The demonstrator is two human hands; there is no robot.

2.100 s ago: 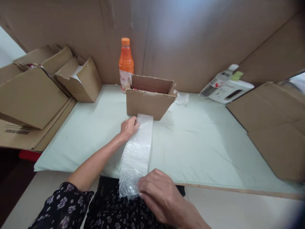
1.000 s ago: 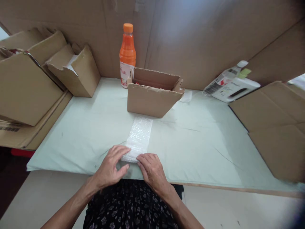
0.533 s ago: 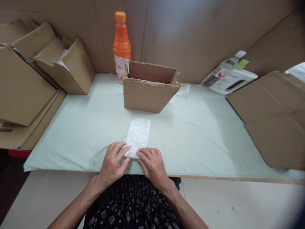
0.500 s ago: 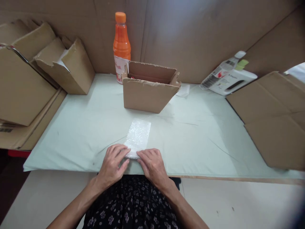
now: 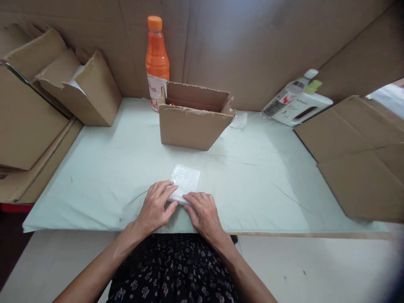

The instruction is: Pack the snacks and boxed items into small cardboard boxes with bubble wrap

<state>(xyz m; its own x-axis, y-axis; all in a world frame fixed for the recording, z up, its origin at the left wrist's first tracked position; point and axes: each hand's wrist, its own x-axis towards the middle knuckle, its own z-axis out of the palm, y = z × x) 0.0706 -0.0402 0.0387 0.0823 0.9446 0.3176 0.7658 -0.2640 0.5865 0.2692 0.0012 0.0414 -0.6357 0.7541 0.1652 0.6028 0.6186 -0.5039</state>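
- My left hand (image 5: 155,207) and right hand (image 5: 202,211) press side by side on the near end of a bubble wrap strip (image 5: 185,180), fingers curled over its rolled edge and gripping it against the tabletop (image 5: 104,176).
- The bubble wrap, translucent white and pebbled with small air cells, lies as a short, squarish bundle near the front edge of the tabletop, its far end flat.
- The tabletop wears a pale green, smooth covering marked by a few faint creases.
- Beyond the bundle stands an open corrugated cardboard box (image 5: 192,122), brown and matte, its torn flaps upright.
- Just behind that box's left corner rises an orange plastic bottle (image 5: 156,63) with a matching cap.
- Folded cardboard cartons (image 5: 78,90) lean at the left; a white plastic jug (image 5: 298,105) lies tilted against cardboard sheets at the right.
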